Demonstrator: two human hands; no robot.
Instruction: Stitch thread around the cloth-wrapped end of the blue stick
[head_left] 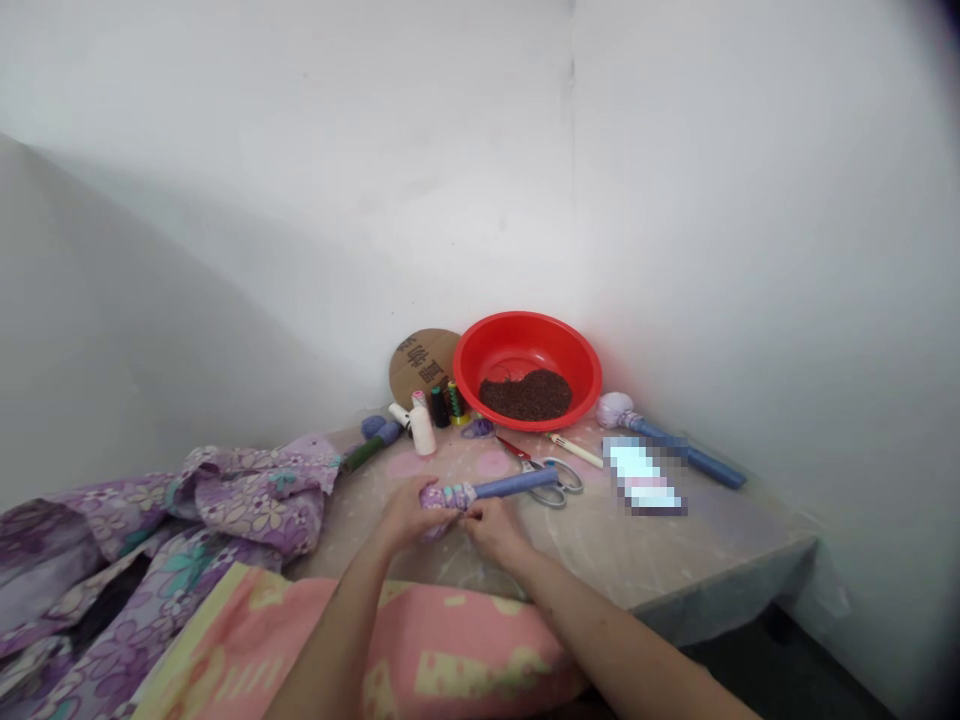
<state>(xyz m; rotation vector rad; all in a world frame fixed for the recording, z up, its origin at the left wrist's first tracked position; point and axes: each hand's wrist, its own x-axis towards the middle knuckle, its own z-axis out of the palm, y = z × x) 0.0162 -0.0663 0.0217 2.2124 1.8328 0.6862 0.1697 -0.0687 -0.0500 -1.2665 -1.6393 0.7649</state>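
Observation:
My left hand (411, 515) is wrapped round the flowered cloth head of a blue-handled stick (517, 484), over the middle of the table. The stick's blue handle points right, above a pair of scissors (551, 480). Just below the gathered cloth neck, my right hand (495, 530) is closed in a pinch; what its fingertips hold is too small to make out. The palm side of my left hand is hidden.
A red basin (525, 420) with dark grains stands by the wall. Thread spools (423, 430), a cardboard disc (424, 365), a pen (576, 450) and another cloth-headed stick (697, 455) lie around. Flowered cloth (255, 490) covers the left; pink-yellow cloth (465, 640) lies in front.

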